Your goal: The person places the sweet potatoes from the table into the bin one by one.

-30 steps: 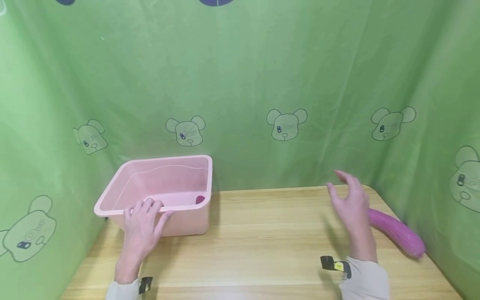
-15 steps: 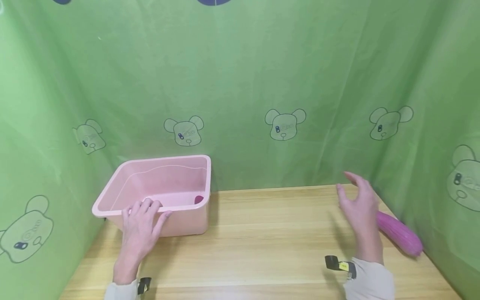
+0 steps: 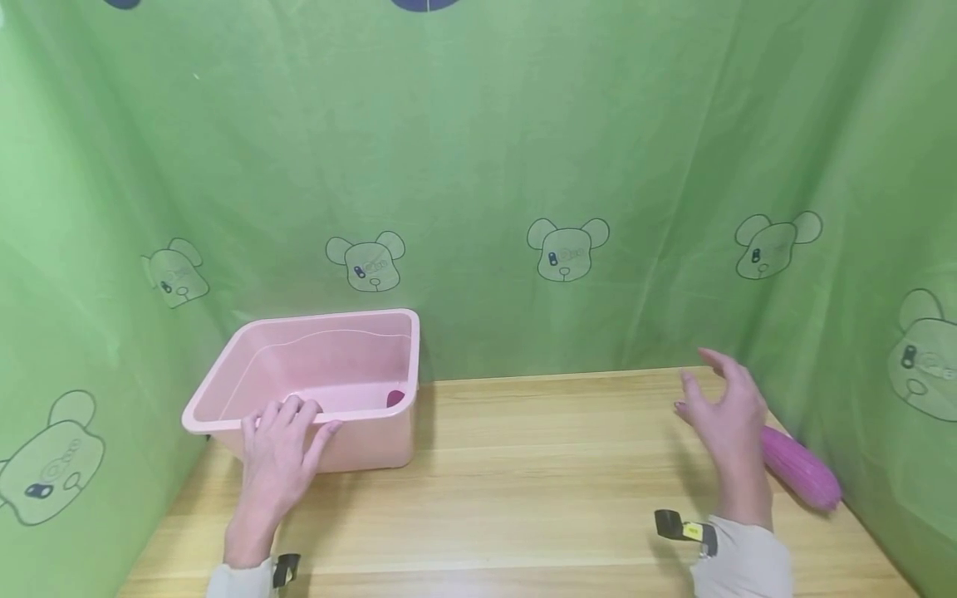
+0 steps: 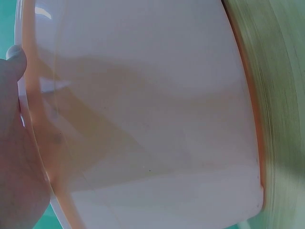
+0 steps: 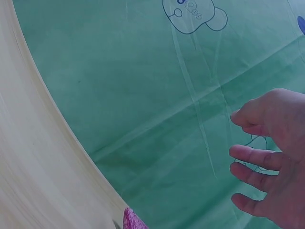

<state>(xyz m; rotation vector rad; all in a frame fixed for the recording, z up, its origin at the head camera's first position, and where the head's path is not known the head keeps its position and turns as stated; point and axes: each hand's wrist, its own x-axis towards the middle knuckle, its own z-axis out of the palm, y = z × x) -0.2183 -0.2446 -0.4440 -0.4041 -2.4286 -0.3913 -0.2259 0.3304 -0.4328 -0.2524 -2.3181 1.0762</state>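
My left hand (image 3: 277,457) grips the near rim of a pink plastic basin (image 3: 340,357), its fingers curled over the edge. In the left wrist view, the thumb (image 4: 16,62) lies along the rim. A dark red object (image 3: 395,399) shows partly inside the basin's right corner; its kind cannot be told. My right hand (image 3: 728,415) is raised over the right side of the table, thumb and fingers spread and holding nothing. Just right of it lies a long purple eggplant (image 3: 803,472), its far end hidden behind the hand. The right wrist view catches only the eggplant's tip (image 5: 133,219).
The wooden table (image 3: 538,482) carries the basin at left and the eggplant at right. A green curtain (image 3: 478,149) with bear faces encloses the back and both sides. The eggplant lies close to the right curtain.
My right hand has moved a little to the right and slightly down, covering more of the eggplant. The left hand stays on the basin's rim.
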